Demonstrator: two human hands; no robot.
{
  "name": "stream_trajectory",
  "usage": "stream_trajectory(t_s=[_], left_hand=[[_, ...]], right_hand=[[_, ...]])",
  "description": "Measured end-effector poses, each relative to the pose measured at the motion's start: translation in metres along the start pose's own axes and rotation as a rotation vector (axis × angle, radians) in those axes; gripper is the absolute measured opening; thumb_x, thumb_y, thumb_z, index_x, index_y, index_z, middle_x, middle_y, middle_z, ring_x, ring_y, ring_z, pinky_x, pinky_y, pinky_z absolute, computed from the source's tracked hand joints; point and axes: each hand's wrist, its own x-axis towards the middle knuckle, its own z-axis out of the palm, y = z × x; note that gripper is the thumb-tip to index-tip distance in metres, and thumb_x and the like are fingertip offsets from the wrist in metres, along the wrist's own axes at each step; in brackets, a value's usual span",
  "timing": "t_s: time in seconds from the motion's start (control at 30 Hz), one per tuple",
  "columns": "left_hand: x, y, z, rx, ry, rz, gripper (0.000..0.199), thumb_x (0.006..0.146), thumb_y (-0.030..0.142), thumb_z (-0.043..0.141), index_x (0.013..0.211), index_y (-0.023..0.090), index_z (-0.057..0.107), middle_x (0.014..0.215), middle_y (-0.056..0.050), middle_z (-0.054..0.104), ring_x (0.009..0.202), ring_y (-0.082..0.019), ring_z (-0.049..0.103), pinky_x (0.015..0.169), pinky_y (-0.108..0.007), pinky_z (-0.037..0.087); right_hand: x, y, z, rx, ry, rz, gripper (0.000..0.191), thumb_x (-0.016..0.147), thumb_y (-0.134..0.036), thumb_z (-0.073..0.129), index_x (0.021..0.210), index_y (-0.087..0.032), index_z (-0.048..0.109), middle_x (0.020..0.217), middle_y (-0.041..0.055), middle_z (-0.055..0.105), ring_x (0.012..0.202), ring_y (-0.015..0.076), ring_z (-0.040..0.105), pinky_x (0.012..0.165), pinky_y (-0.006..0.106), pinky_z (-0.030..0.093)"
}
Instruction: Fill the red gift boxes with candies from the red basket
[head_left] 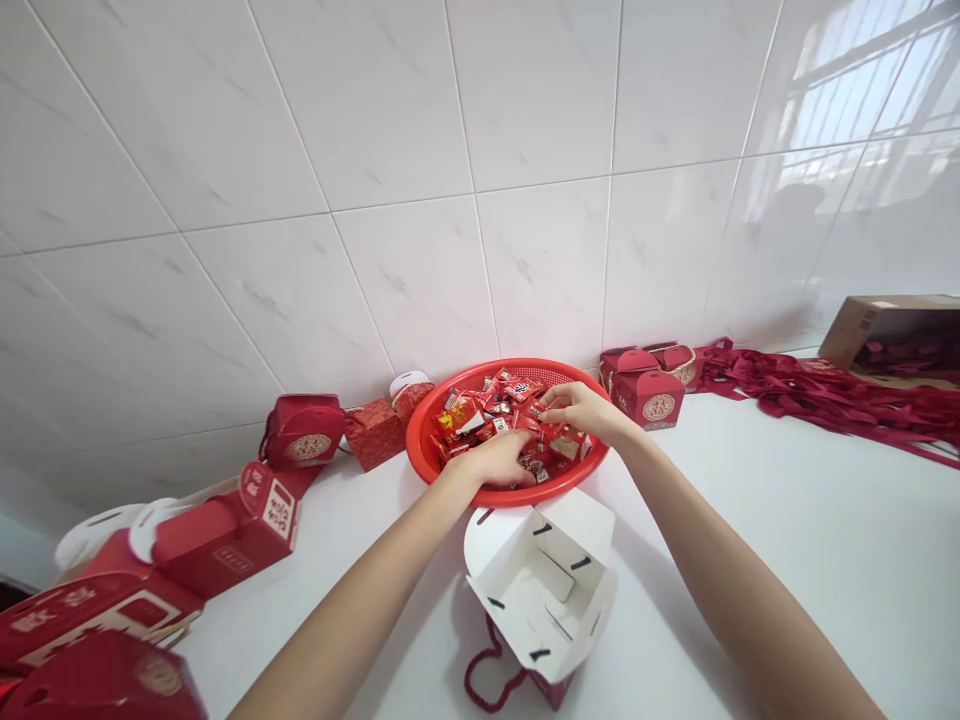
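Both of my hands reach into a red plastic basket [422, 458] filled with wrapped candies [480, 412]. My left hand [504, 460] is over the front part of the pile, its fingertips down among the wrappers; what it holds, if anything, is hidden. My right hand [581, 408] is at the right side of the pile, with thumb and fingers closed together on a red-wrapped candy. In front of the basket stands an open box [544, 590], white inside, with its flaps spread and a dark red cord at its lower left. No candy shows inside it.
Red gift boxes [225, 530] line the left side of the white table [720, 480]. More red boxes [651, 395] stand right of the basket, beside a heap of dark red ribbons [810, 390]. A cardboard box [862, 325] lies at far right, before the tiled wall [540, 260].
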Motion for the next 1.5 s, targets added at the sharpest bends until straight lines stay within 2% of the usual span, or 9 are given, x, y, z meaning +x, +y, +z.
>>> stream_trajectory(t_s=[0.1, 0.23, 0.4, 0.6, 0.77, 0.93, 1.07, 1.23, 1.5], left_hand=[[0.000, 0.002, 0.000, -0.019, -0.059, -0.012, 0.058, 0.059, 0.018, 0.074, 0.117, 0.021, 0.071, 0.120, -0.010, 0.073, 0.108, -0.033, 0.068, 0.090, -0.035, 0.052], [-0.001, 0.003, -0.001, -0.088, -0.049, 0.006, 0.055, 0.059, 0.014, 0.069, 0.113, 0.023, 0.073, 0.093, -0.004, 0.078, 0.086, -0.027, 0.071, 0.077, -0.031, 0.052], [-0.005, 0.011, -0.003, -0.005, -0.102, -0.007, 0.011, 0.069, 0.025, 0.065, 0.071, 0.023, 0.075, 0.066, -0.001, 0.071, 0.063, -0.022, 0.063, 0.062, -0.029, 0.046], [-0.001, 0.007, -0.001, 0.062, -0.113, -0.002, 0.026, 0.078, 0.035, 0.061, 0.055, 0.023, 0.066, 0.065, -0.002, 0.069, 0.060, -0.019, 0.060, 0.064, -0.028, 0.046], [0.004, -0.003, 0.000, 0.149, 0.022, -0.007, 0.029, 0.076, 0.031, 0.065, 0.100, 0.020, 0.075, 0.133, -0.013, 0.063, 0.115, -0.030, 0.064, 0.098, -0.032, 0.047], [0.008, -0.004, -0.010, 0.185, 0.064, -0.124, 0.054, 0.076, 0.025, 0.068, 0.130, 0.022, 0.065, 0.161, -0.015, 0.034, 0.137, -0.036, 0.049, 0.111, -0.042, 0.040], [0.018, -0.005, -0.018, 0.216, 0.077, 0.011, 0.032, 0.071, 0.014, 0.068, 0.101, 0.022, 0.076, 0.145, -0.011, 0.056, 0.138, -0.032, 0.048, 0.114, -0.039, 0.038], [0.021, -0.009, -0.019, 0.105, 0.224, 0.075, 0.020, 0.073, 0.012, 0.063, 0.081, 0.023, 0.078, 0.096, -0.005, 0.078, 0.096, -0.025, 0.070, 0.095, -0.034, 0.051], [0.014, -0.024, -0.027, -0.442, 0.599, 0.086, 0.013, 0.072, 0.019, 0.069, 0.084, 0.016, 0.072, 0.096, -0.006, 0.076, 0.090, -0.021, 0.068, 0.089, -0.035, 0.052]], right_hand=[[0.000, 0.000, 0.000, 0.009, 0.015, 0.007, 0.010, 0.072, -0.011, 0.068, 0.077, -0.017, 0.062, 0.064, -0.0033, 0.057, 0.053, 0.0100, 0.054, 0.042, 0.019, 0.045], [0.001, 0.001, 0.000, 0.061, 0.039, 0.003, 0.010, 0.074, -0.011, 0.068, 0.077, -0.017, 0.061, 0.067, -0.0024, 0.059, 0.051, 0.0103, 0.054, 0.044, 0.022, 0.048], [0.000, 0.002, 0.000, 0.060, 0.052, -0.005, 0.010, 0.079, -0.011, 0.066, 0.075, -0.017, 0.059, 0.064, -0.0024, 0.059, 0.048, 0.0093, 0.054, 0.043, 0.021, 0.048], [0.001, 0.004, 0.000, 0.080, 0.072, -0.015, 0.014, 0.075, -0.012, 0.071, 0.075, -0.017, 0.058, 0.068, -0.0003, 0.061, 0.055, 0.0110, 0.057, 0.044, 0.020, 0.051], [0.001, 0.003, 0.000, 0.104, 0.095, -0.006, 0.015, 0.074, -0.013, 0.072, 0.077, -0.017, 0.058, 0.071, 0.0011, 0.062, 0.058, 0.0124, 0.059, 0.046, 0.022, 0.054], [0.001, 0.003, 0.001, 0.098, 0.076, 0.001, 0.016, 0.075, -0.016, 0.073, 0.076, -0.017, 0.057, 0.071, 0.0013, 0.061, 0.060, 0.0124, 0.059, 0.042, 0.020, 0.051], [0.002, 0.004, 0.001, 0.102, 0.090, -0.010, 0.019, 0.075, -0.023, 0.075, 0.076, -0.017, 0.057, 0.073, 0.0014, 0.060, 0.065, 0.0131, 0.058, 0.044, 0.019, 0.053], [0.001, 0.003, 0.000, 0.094, 0.085, -0.039, 0.022, 0.077, -0.032, 0.075, 0.073, -0.017, 0.060, 0.077, 0.0029, 0.060, 0.069, 0.0130, 0.057, 0.047, 0.019, 0.054], [-0.003, -0.003, 0.001, 0.031, 0.040, -0.026, 0.027, 0.082, -0.034, 0.073, 0.066, -0.017, 0.059, 0.072, 0.0032, 0.064, 0.065, 0.0130, 0.061, 0.049, 0.019, 0.053]])
